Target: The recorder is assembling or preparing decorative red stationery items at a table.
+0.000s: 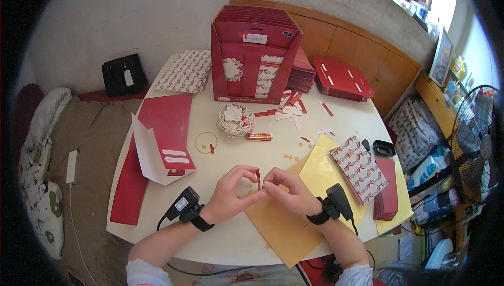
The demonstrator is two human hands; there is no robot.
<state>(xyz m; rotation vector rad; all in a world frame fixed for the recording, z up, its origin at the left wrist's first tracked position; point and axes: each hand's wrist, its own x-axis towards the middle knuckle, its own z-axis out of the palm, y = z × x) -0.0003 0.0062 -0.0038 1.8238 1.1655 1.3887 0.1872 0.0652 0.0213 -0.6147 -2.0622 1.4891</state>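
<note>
A narrow red strip (258,179), seen nearly edge-on, stands upright between my two hands. The index finger and thumb of my left hand (236,191) hold it. Curled close against its lower end are the fingers of my right hand (290,192); whether they grip anything is hidden. Beneath the right hand lies a tan paper sheet (289,227). Ahead sit a red label strip with gold lettering (259,137) and a stack of wreath-shaped paper cut-outs (236,120). Small tan squares (288,156) are scattered nearby.
A red cardboard display box (252,73) stands at the back. Loose red and white strips (289,109) lie before it. Red cards (342,79) are stacked behind right. A folded red card sheet (167,128) occupies the left; a bow-patterned wallet (359,170) rests on yellow plastic (321,164).
</note>
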